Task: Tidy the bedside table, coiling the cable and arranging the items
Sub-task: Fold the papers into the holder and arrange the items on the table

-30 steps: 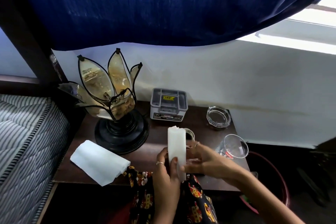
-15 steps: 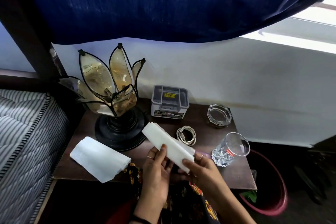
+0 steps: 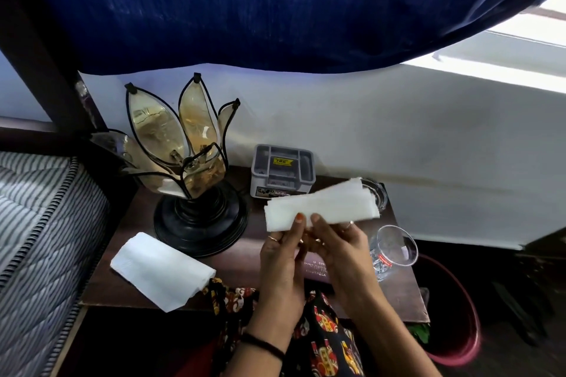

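The folded white tissue is held up above the dark wooden bedside table, lying almost level. The left hand pinches its lower edge with the thumb on top, and the right hand pinches it just beside. Behind it stand a grey box and a glass ashtray. A drinking glass stands at right, a petal-shaped lamp at left, and a second folded tissue near the front edge.

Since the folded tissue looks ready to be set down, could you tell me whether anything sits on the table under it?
Both hands, left hand and right hand, hold the folded tissue above the bedside table. A dark case lies beneath them; the drinking glass stands to its right.
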`<state>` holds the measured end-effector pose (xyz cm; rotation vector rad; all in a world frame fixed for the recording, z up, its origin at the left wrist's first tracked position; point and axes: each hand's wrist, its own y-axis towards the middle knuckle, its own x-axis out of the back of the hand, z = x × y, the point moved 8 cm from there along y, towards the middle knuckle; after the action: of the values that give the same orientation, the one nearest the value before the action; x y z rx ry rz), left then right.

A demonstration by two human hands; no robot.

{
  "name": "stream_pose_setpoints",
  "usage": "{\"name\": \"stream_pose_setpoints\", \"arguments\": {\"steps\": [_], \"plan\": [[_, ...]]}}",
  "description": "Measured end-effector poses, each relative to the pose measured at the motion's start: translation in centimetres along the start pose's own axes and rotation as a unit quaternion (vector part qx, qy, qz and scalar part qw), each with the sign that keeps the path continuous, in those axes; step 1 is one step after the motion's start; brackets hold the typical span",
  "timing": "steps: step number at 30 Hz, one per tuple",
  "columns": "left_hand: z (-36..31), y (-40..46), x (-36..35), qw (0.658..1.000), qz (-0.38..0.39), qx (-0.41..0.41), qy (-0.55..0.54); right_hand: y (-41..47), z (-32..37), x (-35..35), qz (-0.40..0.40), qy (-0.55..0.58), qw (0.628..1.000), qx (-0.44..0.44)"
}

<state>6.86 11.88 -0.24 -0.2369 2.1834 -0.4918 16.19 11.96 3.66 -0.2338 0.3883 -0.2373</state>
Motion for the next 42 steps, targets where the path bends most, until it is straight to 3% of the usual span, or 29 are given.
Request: {"name": "stream_pose_setpoints", "arguments": {"steps": [3,7,10,12,16,18,21,27,35,39,42], "plan": [[0.6,0.9,1.1,0.999,-0.019,-0.004,0.032,2.7,3.2,-0.2,-0.009,-0.085,0.994,0.061],[1.7,0.8,5.5,0.987,-0.105,-0.062,0.108,8.1,6.9,0.1,-0.087,-0.227,0.96,0.137],[1.0,0.6,7.5,0.965,-0.165,-0.132,0.156,11.9,8.3,-0.5,-0.13,-0.362,0.903,0.192],[0.6,0.9,7.2,0.955,-0.16,-0.158,0.193,13.5,8.6,-1.3,-0.14,-0.432,0.865,0.216],[1.3,1.4,6.9,0.952,-0.154,-0.15,0.218,14.6,8.7,-3.4,-0.139,-0.555,0.775,0.268],[1.5,1.5,7.2,0.957,-0.16,-0.139,0.199,14.8,8.5,-3.8,-0.142,-0.582,0.749,0.282],[1.4,1.6,7.5,0.958,-0.169,-0.134,0.19,15.4,6.9,-3.6,-0.13,-0.585,0.754,0.269],[1.6,1.6,7.6,0.96,-0.171,-0.124,0.181,16.0,3.2,-2.6,-0.118,-0.531,0.818,0.187],[0.9,0.7,7.4,0.958,-0.188,-0.097,0.192,10.5,0.4,-1.2,-0.119,-0.536,0.815,0.182],[-2.4,-1.2,10.6,0.962,-0.217,-0.085,0.14,5.6,-3.0,-5.1,0.033,-0.563,0.809,0.164],[-6.5,-3.4,15.3,0.945,-0.258,-0.114,0.165,2.0,-7.0,-9.5,0.187,-0.612,0.761,0.108]]}}
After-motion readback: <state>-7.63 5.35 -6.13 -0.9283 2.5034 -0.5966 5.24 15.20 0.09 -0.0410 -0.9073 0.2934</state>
